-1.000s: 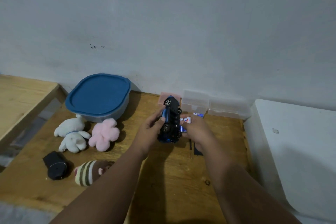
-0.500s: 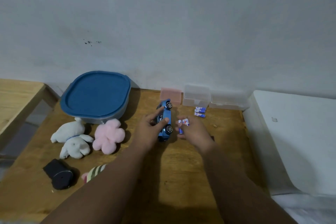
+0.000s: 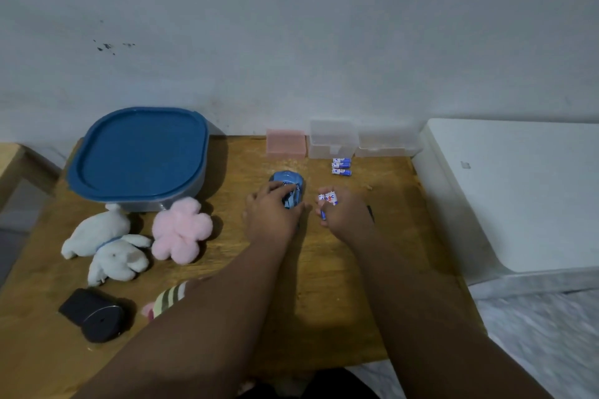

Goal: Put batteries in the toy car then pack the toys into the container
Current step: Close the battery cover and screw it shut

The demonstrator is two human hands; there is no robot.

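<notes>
Left hand [image 3: 272, 214] gripped small blue plastic toy car [image 3: 293, 186] (long axis near–far); right hand [image 3: 346, 217], just right, pinched blue-white batteries [image 3: 328, 197]

open: table [image 3: 327, 308] near edge | blocking: container [image 3: 139, 154] far-left, boxes [image 3: 334, 139] (along wall [image 3: 291, 42])
</notes>
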